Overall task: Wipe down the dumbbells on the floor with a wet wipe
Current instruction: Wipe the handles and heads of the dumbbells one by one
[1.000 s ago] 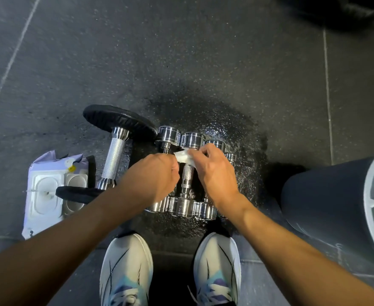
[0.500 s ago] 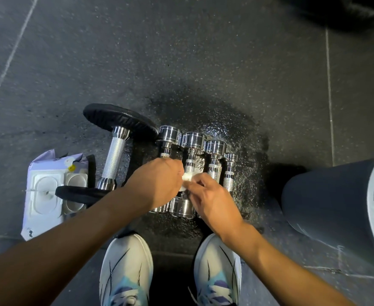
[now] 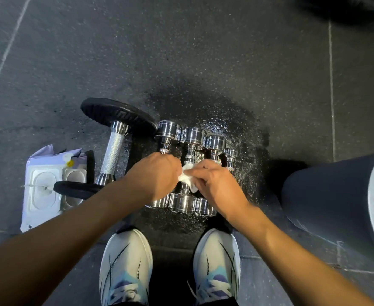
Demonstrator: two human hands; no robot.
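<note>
Both grips are on the wet wipe (image 3: pixel 187 181), centre of frame.

Your left grip (image 3: pixel 157 175) is curled with the knuckles up. Its fingertips are hidden under the hand, and the wipe's left edge runs in beneath them. Your right grip (image 3: pixel 217 184) pinches the wipe's right side with bent fingers.

The wipe is white and bunched. It sits on the handle of the second chrome dumbbell (image 3: pixel 193 135), counting from the left in the row of four chrome dumbbells (image 3: pixel 214 142). They lie side by side, touching, with handles running up-down in frame. Sizes step down to the right; the smallest one (image 3: pixel 231 154) is at the right end.

The black-plate dumbbell (image 3: pixel 113 151) lies left of the row, tilted, its upper plate just beside the first chrome head. Its lower plate overlaps the wipe pack (image 3: pixel 42 191), which lies flat at left of frame.

The wet patch (image 3: pixel 243 129) is dark and glossy, spreading around the row on the speckled rubber floor (image 3: pixel 181 51).

Your white shoes (image 3: pixel 126 261) are at bottom centre, toes near the row. A grey cylindrical container (image 3: pixel 325 195) is cut off by the right edge.
</note>
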